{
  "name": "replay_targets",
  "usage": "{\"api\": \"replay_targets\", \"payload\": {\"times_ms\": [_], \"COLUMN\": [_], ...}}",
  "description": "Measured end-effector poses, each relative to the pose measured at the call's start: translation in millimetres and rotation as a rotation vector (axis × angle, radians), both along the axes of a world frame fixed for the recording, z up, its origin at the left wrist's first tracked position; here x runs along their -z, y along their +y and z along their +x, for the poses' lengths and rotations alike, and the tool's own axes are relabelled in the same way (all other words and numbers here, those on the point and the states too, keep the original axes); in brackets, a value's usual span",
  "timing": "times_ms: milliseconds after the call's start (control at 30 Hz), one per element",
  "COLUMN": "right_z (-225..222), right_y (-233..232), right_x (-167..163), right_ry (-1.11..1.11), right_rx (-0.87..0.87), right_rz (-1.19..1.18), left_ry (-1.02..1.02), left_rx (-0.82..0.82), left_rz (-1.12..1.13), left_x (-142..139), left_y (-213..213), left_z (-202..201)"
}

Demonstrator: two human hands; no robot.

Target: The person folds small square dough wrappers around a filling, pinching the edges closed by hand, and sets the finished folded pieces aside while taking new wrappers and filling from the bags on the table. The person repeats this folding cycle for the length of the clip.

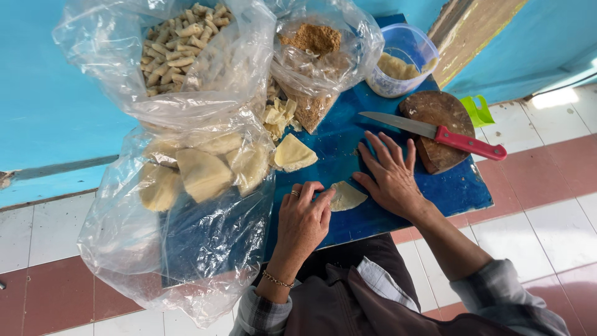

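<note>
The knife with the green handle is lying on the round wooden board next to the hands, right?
Not quite. The knife does lie on the round wooden board, but its handle is red, not green, as the head view shows. The green thing lies beyond the board.

blue board [463,190]: painted, scuffed | knife [435,132]: metal blade, red plastic handle | bags [205,242]: glossy clear plastic | chopping block [438,115]: worn wood
</note>
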State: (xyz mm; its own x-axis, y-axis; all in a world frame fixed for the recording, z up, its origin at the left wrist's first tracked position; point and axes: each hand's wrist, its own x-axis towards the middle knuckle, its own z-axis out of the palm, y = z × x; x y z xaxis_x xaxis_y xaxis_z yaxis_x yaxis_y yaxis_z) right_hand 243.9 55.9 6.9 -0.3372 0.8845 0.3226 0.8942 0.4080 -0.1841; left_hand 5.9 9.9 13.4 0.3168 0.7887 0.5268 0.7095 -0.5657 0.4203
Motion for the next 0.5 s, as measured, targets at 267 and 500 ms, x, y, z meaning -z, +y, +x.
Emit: {"api": "replay_targets", "payload": {"times_ms": [267, 500], "right_z": [-10.7, 1.7], "right_y": [-8.4, -20.7], "right_x": [-2.2, -19.9], "right_ry": [-0.131, 0.041], "right_rx": [-0.014, -0.1], "right_rz": [0.055, -0.052], "left_ry": [-0.056, -0.029], "left_rx": [0.012, -0.009], "left_rz": [-0.043, -0.061], "left_x": [2.4, 3.1], "left_y": [1.9, 2.1], "left_z": [-1.3, -0.9]}}
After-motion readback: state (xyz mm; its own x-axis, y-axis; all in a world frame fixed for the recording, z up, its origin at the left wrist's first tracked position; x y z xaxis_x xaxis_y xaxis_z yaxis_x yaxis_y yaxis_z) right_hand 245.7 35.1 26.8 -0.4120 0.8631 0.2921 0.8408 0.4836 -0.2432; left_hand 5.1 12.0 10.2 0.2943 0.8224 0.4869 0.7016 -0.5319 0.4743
